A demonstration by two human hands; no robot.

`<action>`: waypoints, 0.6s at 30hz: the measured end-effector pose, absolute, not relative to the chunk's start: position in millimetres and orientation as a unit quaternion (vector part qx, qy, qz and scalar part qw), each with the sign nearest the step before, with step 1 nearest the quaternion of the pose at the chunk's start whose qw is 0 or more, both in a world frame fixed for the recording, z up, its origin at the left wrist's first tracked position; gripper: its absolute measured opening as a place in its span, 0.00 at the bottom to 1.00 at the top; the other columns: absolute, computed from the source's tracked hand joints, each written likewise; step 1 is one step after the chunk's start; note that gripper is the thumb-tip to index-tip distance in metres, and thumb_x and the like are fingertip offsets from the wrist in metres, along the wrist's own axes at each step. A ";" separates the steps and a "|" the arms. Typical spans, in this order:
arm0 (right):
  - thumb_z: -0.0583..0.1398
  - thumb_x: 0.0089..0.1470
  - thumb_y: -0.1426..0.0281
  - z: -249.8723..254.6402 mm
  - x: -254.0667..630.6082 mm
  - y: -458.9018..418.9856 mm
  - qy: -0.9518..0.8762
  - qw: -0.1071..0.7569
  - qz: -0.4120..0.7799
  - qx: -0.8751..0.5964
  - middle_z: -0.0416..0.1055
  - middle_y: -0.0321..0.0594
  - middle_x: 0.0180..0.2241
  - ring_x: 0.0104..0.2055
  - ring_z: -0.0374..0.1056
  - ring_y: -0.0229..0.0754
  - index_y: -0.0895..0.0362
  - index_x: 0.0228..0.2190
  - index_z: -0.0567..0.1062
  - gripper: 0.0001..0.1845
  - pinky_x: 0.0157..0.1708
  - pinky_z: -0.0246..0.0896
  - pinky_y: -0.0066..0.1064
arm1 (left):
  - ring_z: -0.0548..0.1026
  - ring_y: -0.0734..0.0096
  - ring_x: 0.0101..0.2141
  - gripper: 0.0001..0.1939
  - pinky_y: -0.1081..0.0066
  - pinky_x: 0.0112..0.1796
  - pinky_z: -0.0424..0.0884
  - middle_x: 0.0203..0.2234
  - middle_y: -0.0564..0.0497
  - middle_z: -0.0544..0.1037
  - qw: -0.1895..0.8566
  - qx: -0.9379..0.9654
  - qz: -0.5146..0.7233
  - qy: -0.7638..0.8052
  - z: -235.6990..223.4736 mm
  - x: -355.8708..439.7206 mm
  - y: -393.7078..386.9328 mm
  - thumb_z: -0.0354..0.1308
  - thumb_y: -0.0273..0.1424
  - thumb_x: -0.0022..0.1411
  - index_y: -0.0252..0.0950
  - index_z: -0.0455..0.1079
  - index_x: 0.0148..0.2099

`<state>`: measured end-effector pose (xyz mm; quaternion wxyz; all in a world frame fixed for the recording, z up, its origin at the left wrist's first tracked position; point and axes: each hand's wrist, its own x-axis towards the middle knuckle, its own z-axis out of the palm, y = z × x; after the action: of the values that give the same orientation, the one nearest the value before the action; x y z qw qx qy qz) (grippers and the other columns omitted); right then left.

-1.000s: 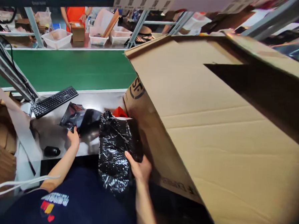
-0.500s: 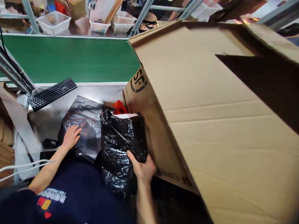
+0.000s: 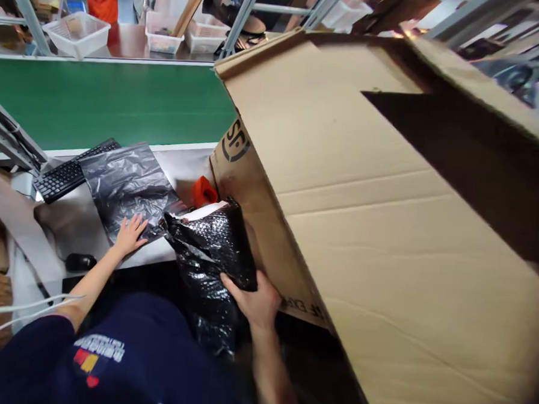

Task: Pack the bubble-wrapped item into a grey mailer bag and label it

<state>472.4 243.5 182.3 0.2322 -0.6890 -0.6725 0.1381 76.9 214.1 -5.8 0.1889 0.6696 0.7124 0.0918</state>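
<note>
My left hand (image 3: 131, 234) lies with fingers spread on a flat black plastic bag (image 3: 128, 179), which rests on the metal table and covers part of the keyboard. My right hand (image 3: 258, 298) grips the right side of a shiny black plastic-wrapped package (image 3: 208, 247), thumb on top and the other fingers hidden beneath. White material shows at the package's upper edge. The package is tilted over the table's front edge, its upper left corner close to the flat bag. Just beyond it sits an orange-red object (image 3: 204, 191), perhaps a tape dispenser.
A large open cardboard box (image 3: 362, 231) fills the right side. At the left are a black keyboard (image 3: 63, 179) and a black mouse (image 3: 80, 262). Behind the table runs a green conveyor belt (image 3: 107, 100), with white baskets (image 3: 77, 33) beyond. White cables (image 3: 24, 310) hang at lower left.
The flat bag has been spread farther back and left, now over the keyboard. My right hand has lowered and turned the wrapped package slightly. The view has shifted a little to the right.
</note>
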 end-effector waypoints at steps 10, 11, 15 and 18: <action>0.66 0.49 0.44 170.0 462.1 250.7 -0.854 0.109 0.140 -0.490 0.75 0.42 0.25 0.32 0.73 0.48 0.52 0.24 0.71 0.25 0.37 0.65 0.36 | 0.59 0.46 0.72 0.28 0.49 0.68 0.58 0.72 0.39 0.64 0.221 0.573 0.131 0.778 -10.4 64.9 180.6 0.57 0.40 0.70 0.39 0.69 0.69; 0.66 0.50 0.44 168.0 456.7 250.6 -0.863 0.099 0.145 -0.473 0.75 0.42 0.26 0.32 0.73 0.48 0.52 0.24 0.71 0.25 0.37 0.64 0.36 | 0.61 0.46 0.71 0.26 0.50 0.67 0.59 0.71 0.40 0.66 0.227 0.565 0.147 0.780 -8.7 63.8 182.1 0.58 0.38 0.69 0.40 0.72 0.67; 0.66 0.52 0.49 159.6 436.8 248.7 -0.886 0.069 0.176 -0.423 0.77 0.42 0.29 0.34 0.74 0.47 0.53 0.27 0.74 0.21 0.38 0.62 0.35 | 0.70 0.53 0.63 0.17 0.56 0.65 0.63 0.64 0.43 0.76 0.247 0.543 0.200 0.778 -6.7 56.4 187.6 0.57 0.32 0.69 0.42 0.80 0.56; 0.66 0.53 0.51 154.0 427.2 247.8 -0.894 0.050 0.190 -0.404 0.78 0.44 0.30 0.35 0.75 0.48 0.53 0.27 0.74 0.19 0.39 0.61 0.35 | 0.77 0.58 0.54 0.16 0.61 0.60 0.69 0.54 0.43 0.83 0.243 0.502 0.233 0.797 -4.8 49.5 193.4 0.52 0.32 0.71 0.40 0.81 0.50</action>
<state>427.2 247.8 154.0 0.0498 -0.4038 -0.8936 0.1898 49.5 193.4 -4.8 0.2425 0.5017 0.7970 0.2330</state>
